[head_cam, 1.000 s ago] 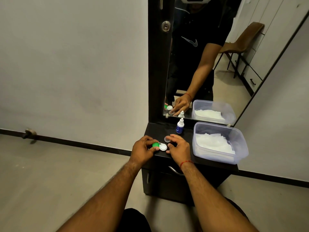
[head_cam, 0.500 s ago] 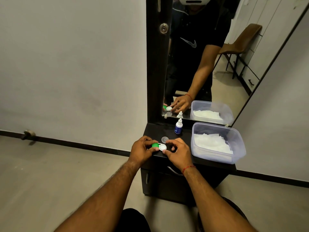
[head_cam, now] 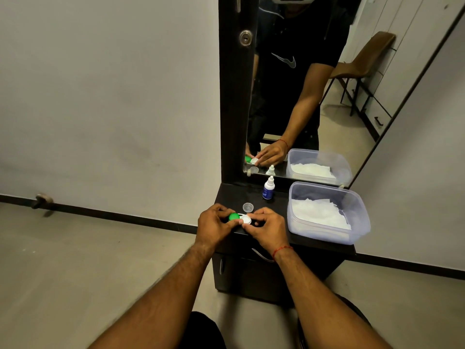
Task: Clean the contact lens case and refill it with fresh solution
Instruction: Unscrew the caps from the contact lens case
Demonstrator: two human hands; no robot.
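A: Position of the small plastic contact lens case (head_cam: 240,218) with one green cap and one white cap?

B: On the front left part of the dark cabinet top (head_cam: 279,210), held between both hands. The left hand (head_cam: 214,226) has its fingers closed around the green-capped end. The right hand (head_cam: 268,229) has thumb and fingertips pinched on the white cap. Whether that cap is seated or loose, I cannot tell.

A: Other items on the surface?

B: A clear round lid (head_cam: 248,206) lies flat just behind the case, apart from the fingers. Farther back, near the mirror (head_cam: 302,96), a small white dropper bottle with a blue label (head_cam: 268,188) stands upright. To the right, a translucent rectangular plastic tub (head_cam: 327,214) holds white tissue (head_cam: 318,213).

A: Readable text or brands?

B: The bottle label is too small to read. In the mirror, the person's black shirt shows a white swoosh logo (head_cam: 285,60), no lettering legible.

A: Anything else noted?

B: A red thread (head_cam: 281,250) circles the right wrist. The mirror repeats the case, bottle and tub.
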